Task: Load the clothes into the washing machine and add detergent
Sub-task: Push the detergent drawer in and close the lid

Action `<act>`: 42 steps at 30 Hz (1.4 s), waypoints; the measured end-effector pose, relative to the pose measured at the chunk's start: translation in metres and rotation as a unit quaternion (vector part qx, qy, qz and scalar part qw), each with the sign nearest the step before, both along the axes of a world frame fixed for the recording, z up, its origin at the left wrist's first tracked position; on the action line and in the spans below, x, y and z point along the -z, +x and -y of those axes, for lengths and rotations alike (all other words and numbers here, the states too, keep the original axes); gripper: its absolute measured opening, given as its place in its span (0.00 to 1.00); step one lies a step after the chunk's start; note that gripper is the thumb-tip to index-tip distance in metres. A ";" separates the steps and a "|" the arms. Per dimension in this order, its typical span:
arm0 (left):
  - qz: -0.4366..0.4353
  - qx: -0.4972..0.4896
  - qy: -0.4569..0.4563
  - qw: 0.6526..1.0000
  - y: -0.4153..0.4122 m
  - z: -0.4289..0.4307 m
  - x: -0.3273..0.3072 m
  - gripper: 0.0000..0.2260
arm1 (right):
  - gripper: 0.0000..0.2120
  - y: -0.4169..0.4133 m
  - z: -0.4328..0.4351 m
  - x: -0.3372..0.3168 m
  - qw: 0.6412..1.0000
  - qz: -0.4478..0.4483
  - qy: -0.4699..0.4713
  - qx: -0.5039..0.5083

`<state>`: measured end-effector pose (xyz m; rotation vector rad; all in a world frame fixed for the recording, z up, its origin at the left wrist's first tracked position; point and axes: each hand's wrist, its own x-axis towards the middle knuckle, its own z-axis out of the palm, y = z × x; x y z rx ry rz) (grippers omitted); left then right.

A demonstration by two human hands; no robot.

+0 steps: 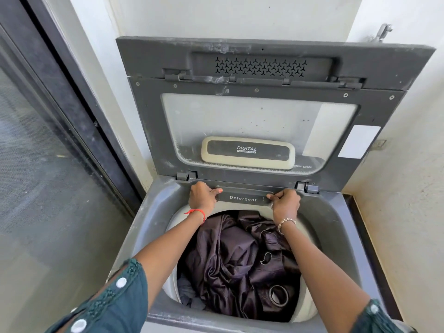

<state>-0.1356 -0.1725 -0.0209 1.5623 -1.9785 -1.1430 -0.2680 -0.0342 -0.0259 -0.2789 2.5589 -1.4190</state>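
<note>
— both hands have a tight grip on the same thing. the left hand (203, 195) holds the left end of the detergent drawer (242, 198) and the right hand (286, 203) holds the right end, fingers curled over its front edge.

— where is that drawer?

— at the back of the washing machine (336, 227), just under the hinges of the lid (262, 131). it has the word "detergent" on it. i cannot tell if it is pulled out a bit or pushed all the way in.

— what is the biggest thing you see?

— the washing machine. it is grey and sits in a corner by white walls. its lid stands straight up, open, and has a see-through window with a label that says "digital".

— and the clothes?

— the clothes (240, 258) are down in the round tub, dark purple and shiny, all bunched up. a bluish grey piece (189, 294) peeks out at the lower left. some round rings show on the dark cloth.

— anything small?

— a red thread (198, 213) is on the left wrist and a beaded bracelet (286, 223) is on the right wrist. both sleeves are dark green with white dots.
</note>
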 end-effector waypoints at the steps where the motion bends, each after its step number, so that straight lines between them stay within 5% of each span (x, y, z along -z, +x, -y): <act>1: 0.036 0.017 -0.023 0.999 0.001 -0.002 -0.005 0.14 | 0.13 -0.001 -0.001 -0.002 1.000 0.006 0.009 -0.012; 4: 0.099 0.073 -0.119 0.985 0.004 -0.014 -0.027 0.13 | 0.09 -0.002 -0.006 -0.010 0.998 0.002 0.034 -0.060; 7: 0.072 0.118 -0.268 0.954 0.008 -0.022 -0.052 0.09 | 0.14 0.003 -0.012 -0.029 0.993 -0.037 0.020 -0.106; 11: -0.029 0.138 -0.511 0.848 0.005 -0.008 -0.090 0.21 | 0.08 0.005 -0.008 -0.094 0.964 -0.200 -0.042 -0.167; 15: -0.027 0.165 -0.606 0.778 -0.013 0.007 -0.163 0.32 | 0.05 0.001 0.006 -0.179 0.889 -0.410 -0.119 -0.165; 18: 0.013 0.174 -0.652 0.738 -0.028 0.016 -0.211 0.34 | 0.13 -0.017 0.017 -0.227 0.828 -0.531 -0.086 -0.154; 21: 0.085 0.179 -0.670 0.715 -0.041 0.022 -0.241 0.36 | 0.27 -0.037 0.022 -0.258 0.815 -0.547 0.017 -0.192; 26: 0.170 0.199 -0.663 0.702 -0.054 0.030 -0.251 0.38 | 0.29 -0.054 0.025 -0.268 0.817 -0.518 0.118 -0.223; 35: 0.132 0.224 -0.595 0.761 -0.051 0.015 -0.253 0.38 | 0.28 -0.044 0.021 -0.271 0.834 -0.499 0.105 -0.210; 42: 0.098 0.244 -0.580 0.771 -0.027 -0.004 -0.263 0.31 | 0.23 -0.013 -0.005 -0.284 0.836 -0.499 0.099 -0.206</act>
